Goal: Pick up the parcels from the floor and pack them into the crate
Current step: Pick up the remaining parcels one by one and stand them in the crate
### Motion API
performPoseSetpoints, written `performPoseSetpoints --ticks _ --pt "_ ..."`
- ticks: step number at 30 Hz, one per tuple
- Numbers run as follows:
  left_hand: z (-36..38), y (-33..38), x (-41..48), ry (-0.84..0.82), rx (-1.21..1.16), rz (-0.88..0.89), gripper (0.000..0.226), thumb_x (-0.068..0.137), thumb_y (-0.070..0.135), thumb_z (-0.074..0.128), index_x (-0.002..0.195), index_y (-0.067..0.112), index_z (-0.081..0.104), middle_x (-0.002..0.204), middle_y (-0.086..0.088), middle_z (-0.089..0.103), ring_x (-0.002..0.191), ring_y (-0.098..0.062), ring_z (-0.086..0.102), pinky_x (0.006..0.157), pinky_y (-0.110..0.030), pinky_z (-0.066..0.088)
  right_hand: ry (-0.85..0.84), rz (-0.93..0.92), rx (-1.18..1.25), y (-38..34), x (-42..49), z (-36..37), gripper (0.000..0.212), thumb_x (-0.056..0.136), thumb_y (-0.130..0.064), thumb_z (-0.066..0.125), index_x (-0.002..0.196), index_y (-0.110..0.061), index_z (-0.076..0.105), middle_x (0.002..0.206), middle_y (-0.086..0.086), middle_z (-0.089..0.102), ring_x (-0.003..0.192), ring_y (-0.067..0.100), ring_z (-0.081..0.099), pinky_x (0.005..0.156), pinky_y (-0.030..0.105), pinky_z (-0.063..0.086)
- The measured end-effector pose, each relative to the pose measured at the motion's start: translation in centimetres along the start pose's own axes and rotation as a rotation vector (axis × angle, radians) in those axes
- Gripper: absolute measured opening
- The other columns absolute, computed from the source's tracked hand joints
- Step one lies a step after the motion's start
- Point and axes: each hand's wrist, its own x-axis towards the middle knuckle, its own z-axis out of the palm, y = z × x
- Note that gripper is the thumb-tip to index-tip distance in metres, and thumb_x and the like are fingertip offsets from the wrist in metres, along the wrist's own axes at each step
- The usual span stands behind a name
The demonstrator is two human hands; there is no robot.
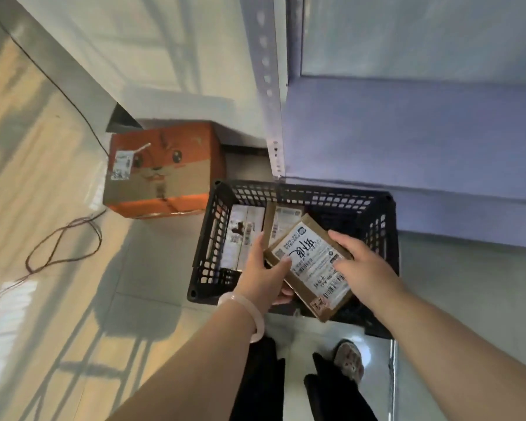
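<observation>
One black crate [316, 194] sits on the floor, an orange box [161, 171] at its ten o'clock. Above it tilts a brown parcel [312, 262], the left hand [261, 275] gripping its eight o'clock edge, the right hand [362, 268] its three o'clock edge.

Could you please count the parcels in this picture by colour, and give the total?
Brown parcels: 2, the held parcel and the brown parcel in the crate
White parcel in it: 1, perhaps two pressed together
Orange box on the floor: 1
Total: 4
</observation>
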Motion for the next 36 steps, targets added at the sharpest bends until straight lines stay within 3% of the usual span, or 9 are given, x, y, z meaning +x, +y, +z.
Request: performPoseSetpoints --ticks 5,9,13,18,23,26,30,34,36 --pt "-2.1 -4.0 6.7 -0.031 0.173 -0.010 0.051 0.085 0.024 0.069 0.131 0.032 0.048 0.101 0.013 0.064 0.087 -0.012 0.070 0.065 -0.031 0.062 0.169 -0.044 -0.055 3.2 5.3 2.7 0.054 0.084 -0.005 0.059 0.128 -0.038 0.055 0.126 -0.001 0.055 0.083 -0.002 0.059 0.046 0.006 0.045" --pt "-2.6 -6.8 9.2 0.042 0.144 -0.158 0.039 0.088 0.027 0.066 0.125 0.023 0.053 0.102 0.006 0.066 0.083 -0.016 0.070 0.062 -0.033 0.062 0.318 0.104 -0.048 6.4 7.0 4.7 0.060 0.079 -0.018 0.072 0.134 -0.030 0.049 0.134 0.000 0.051 0.083 0.001 0.054 0.058 0.011 0.039" --pt "-2.8 -7.7 10.8 0.057 0.335 -0.243 0.043 0.083 0.036 0.070 0.121 0.025 0.054 0.102 0.009 0.065 0.083 -0.016 0.068 0.055 -0.030 0.060 0.145 0.285 -0.054 9.2 7.9 7.0 0.050 0.090 -0.034 0.058 0.138 -0.028 0.046 0.120 -0.005 0.063 0.078 -0.001 0.054 0.056 0.015 0.036" --pt "-2.6 -6.9 13.6 -0.024 0.852 -0.194 0.035 0.086 0.037 0.062 0.115 0.020 0.055 0.103 0.006 0.065 0.089 -0.016 0.064 0.083 -0.032 0.057 0.049 0.376 -0.089 10.1 9.9 7.4 0.044 0.093 -0.030 0.047 0.137 -0.030 0.050 0.113 -0.007 0.066 0.081 0.000 0.056 0.058 0.019 0.039" --pt "-3.0 -7.2 15.5 0.005 0.770 -0.269 0.039 0.090 0.018 0.056 0.129 0.013 0.049 0.116 -0.005 0.065 0.095 -0.021 0.065 0.085 -0.034 0.057 -0.097 0.442 -0.143 9.9 12.7 8.0 0.037 0.094 -0.018 0.045 0.128 -0.018 0.058 0.122 0.006 0.063 0.085 0.015 0.058 0.082 0.032 0.051" --pt "-3.1 -7.7 15.8 0.044 0.711 -0.270 0.042 0.092 0.012 0.046 0.133 0.013 0.046 0.121 -0.008 0.063 0.102 -0.026 0.063 0.081 -0.032 0.055 -0.144 0.475 -0.172 9.9 14.0 8.7 0.037 0.093 -0.012 0.045 0.128 -0.011 0.055 0.128 0.015 0.057 0.105 0.029 0.056 0.094 0.043 0.050" --pt "-3.0 -8.6 16.4 0.033 0.768 -0.241 0.041 0.091 0.013 0.045 0.132 0.008 0.051 0.130 -0.018 0.058 0.115 -0.035 0.058 0.097 -0.042 0.049 -0.168 0.477 -0.115 11.1 14.8 9.6 0.039 0.093 -0.015 0.045 0.130 -0.021 0.053 0.116 0.005 0.059 0.092 0.018 0.055 0.090 0.041 0.052" --pt "-2.8 -8.2 15.6 0.031 0.698 -0.232 0.048 0.093 0.014 0.040 0.140 0.023 0.039 0.122 -0.007 0.056 0.082 -0.022 0.063 0.056 -0.024 0.048 -0.103 0.374 -0.133 11.4 14.2 8.9 0.047 0.093 -0.022 0.045 0.138 -0.033 0.046 0.105 -0.008 0.055 0.068 -0.004 0.044 0.056 0.016 0.039" --pt "-2.8 -7.3 14.8 0.069 0.688 -0.185 0.053 0.094 0.014 0.040 0.145 0.024 0.032 0.116 -0.006 0.058 0.060 -0.013 0.054 0.041 -0.019 0.040 -0.056 0.340 -0.112 10.9 13.3 7.8 0.051 0.090 -0.024 0.049 0.140 -0.035 0.044 0.102 -0.012 0.059 0.068 -0.005 0.044 0.054 0.014 0.036"
